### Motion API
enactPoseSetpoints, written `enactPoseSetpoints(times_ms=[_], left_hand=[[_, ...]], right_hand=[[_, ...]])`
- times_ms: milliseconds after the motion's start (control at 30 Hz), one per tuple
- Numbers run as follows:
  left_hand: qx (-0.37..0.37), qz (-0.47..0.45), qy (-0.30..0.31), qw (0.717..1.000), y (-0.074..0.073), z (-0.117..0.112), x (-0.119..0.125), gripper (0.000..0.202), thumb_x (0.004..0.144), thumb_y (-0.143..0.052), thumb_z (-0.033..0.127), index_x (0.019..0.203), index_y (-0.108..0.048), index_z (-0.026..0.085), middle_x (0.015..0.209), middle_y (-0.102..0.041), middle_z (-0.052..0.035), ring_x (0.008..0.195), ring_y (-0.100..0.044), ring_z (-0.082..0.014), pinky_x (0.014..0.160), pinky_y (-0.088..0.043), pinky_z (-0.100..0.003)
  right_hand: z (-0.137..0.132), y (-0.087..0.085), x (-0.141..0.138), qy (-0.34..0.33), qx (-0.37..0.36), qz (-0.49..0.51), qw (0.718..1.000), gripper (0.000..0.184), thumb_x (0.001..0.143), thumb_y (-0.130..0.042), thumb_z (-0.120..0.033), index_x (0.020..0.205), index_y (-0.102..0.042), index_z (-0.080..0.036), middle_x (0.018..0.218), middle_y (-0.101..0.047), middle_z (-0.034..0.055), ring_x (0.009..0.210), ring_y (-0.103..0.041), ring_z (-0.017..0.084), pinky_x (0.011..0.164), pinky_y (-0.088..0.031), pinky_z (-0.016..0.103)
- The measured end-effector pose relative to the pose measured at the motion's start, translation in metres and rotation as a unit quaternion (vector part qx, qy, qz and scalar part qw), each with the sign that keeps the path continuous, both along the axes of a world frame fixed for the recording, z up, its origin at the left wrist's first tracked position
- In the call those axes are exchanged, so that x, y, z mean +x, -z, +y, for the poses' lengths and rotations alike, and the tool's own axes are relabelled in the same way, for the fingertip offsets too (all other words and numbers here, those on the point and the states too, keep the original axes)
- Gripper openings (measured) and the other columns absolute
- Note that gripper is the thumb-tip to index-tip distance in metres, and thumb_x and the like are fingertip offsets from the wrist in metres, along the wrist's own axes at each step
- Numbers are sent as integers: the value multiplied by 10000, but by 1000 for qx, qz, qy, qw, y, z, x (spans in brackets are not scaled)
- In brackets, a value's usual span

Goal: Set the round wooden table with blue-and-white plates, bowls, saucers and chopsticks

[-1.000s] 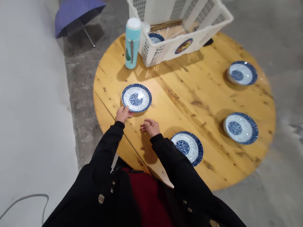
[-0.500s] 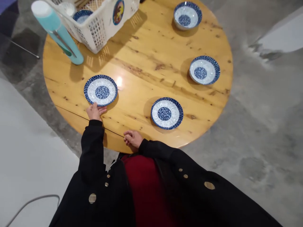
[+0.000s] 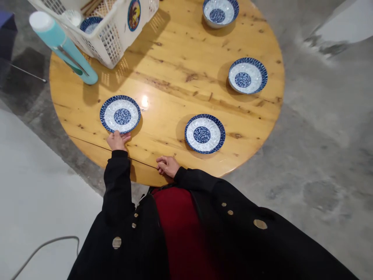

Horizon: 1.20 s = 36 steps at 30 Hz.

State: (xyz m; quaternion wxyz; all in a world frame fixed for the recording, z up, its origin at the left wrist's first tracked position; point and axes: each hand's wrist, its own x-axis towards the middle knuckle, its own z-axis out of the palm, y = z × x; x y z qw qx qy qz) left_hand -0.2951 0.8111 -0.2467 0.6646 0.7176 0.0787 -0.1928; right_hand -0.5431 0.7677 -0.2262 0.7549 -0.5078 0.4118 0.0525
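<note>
My left hand (image 3: 117, 140) rests on the round wooden table (image 3: 175, 70) with its fingertips pinching the near rim of a blue-and-white plate (image 3: 120, 114). My right hand (image 3: 167, 165) lies loosely curled at the table's near edge, holding nothing. A second blue-and-white plate (image 3: 204, 133) sits just beyond and to the right of that hand. A third plate (image 3: 247, 75) lies farther right. A blue-and-white bowl (image 3: 220, 11) stands at the far edge.
A white plastic crate (image 3: 110, 27) with more dishes and chopsticks stands at the far left of the table. A teal bottle (image 3: 62, 46) with a white cap stands beside it. Grey concrete floor surrounds the table; a cable lies at lower left.
My right hand pulled back from the middle of the table to its near edge. My left hand stays on the same plate. The view swung to the right.
</note>
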Motion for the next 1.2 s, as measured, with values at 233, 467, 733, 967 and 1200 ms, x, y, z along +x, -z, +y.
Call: enactPoseSetpoints(times_ms=[233, 467, 733, 967, 1200], left_hand=[[10, 8, -12, 1000, -12, 1, -5, 126, 755, -507, 271, 785, -518, 149, 624, -656, -61, 615, -721, -201, 530, -573, -247], [-6, 2, -2, 1000, -12, 5, 4, 77, 725, -523, 232, 753, -514, 162, 602, -648, -45, 595, -708, -187, 539, -591, -262], [-1, 35, -10, 999, -17, 3, -8, 66, 734, -509, 176, 785, -522, 136, 586, -651, -51, 548, -697, -176, 515, -573, -243], [-9, 57, -32, 998, -13, 6, -13, 72, 790, -552, 195, 808, -515, 136, 613, -662, -66, 551, -707, -180, 509, -560, -223], [-17, 70, -26, 997, -4, 9, -16, 114, 831, -571, 242, 849, -524, 139, 628, -672, -64, 604, -722, -172, 566, -568, -211]], right_hand=[[1, 1, 5, 16, -10, 12, 1000, 168, 787, -495, -78, 929, -546, -153, 597, -596, -53, 431, -539, 71, 401, -428, 162], [-5, 6, 19, 4, -12, 18, 1000, 170, 788, -489, -39, 858, -541, -185, 544, -587, -74, 392, -535, 75, 394, -413, 166], [-2, 11, 9, 10, -12, 0, 1000, 136, 783, -486, -98, 875, -546, -178, 567, -609, -64, 403, -558, 80, 402, -436, 171], [2, 15, -2, 8, 9, -20, 1000, 150, 734, -515, -205, 881, -533, -176, 584, -621, -49, 427, -579, 90, 420, -447, 185], [4, 14, -10, 11, 8, -22, 1000, 213, 705, -551, -278, 892, -532, -176, 598, -639, -30, 450, -588, 103, 433, -469, 206]])
